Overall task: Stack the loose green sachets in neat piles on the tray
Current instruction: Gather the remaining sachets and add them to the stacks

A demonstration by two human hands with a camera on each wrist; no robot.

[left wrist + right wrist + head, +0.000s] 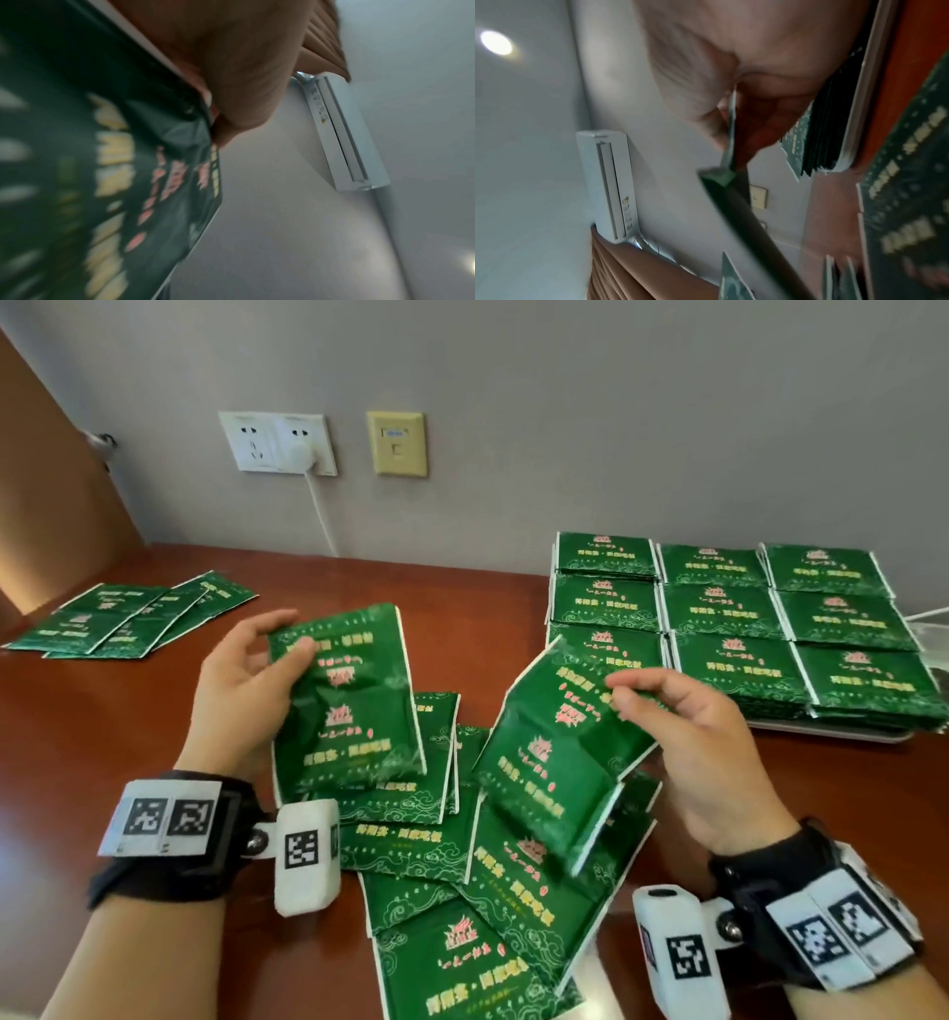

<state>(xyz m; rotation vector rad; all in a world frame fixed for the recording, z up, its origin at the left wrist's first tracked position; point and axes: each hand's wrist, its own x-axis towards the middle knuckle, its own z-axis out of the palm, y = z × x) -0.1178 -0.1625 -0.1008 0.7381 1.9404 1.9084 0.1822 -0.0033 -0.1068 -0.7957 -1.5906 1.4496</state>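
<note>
A small bundle of green sachets (349, 706) is held upright in the left hand (241, 690), thumb on its face and fingers curled behind. A second bundle (560, 752) is pinched at its upper edge by the thumb and fingertips of the right hand (688, 737) and hangs tilted. Both are raised above the loose heap (462, 891) lying fanned on the table (102, 737) at 6 o'clock. At 2 o'clock the tray (832, 734) is seen, its nine piles (729, 613) packed edge to edge in three rows.

The greater risk is judged to lie with the right bundle: being pinched by one edge only, the glossy packets could slide apart and fall back onto the heap. On the tray, no bare floor is left between piles, so anything added must be set on top; a careless placement could push a neighbouring pile askew or over the near rim, which the front row already overhangs.

Bare table is left between heap and tray for the carry. A further few sachets (128, 613) lie at 10 o'clock, well apart.
</note>
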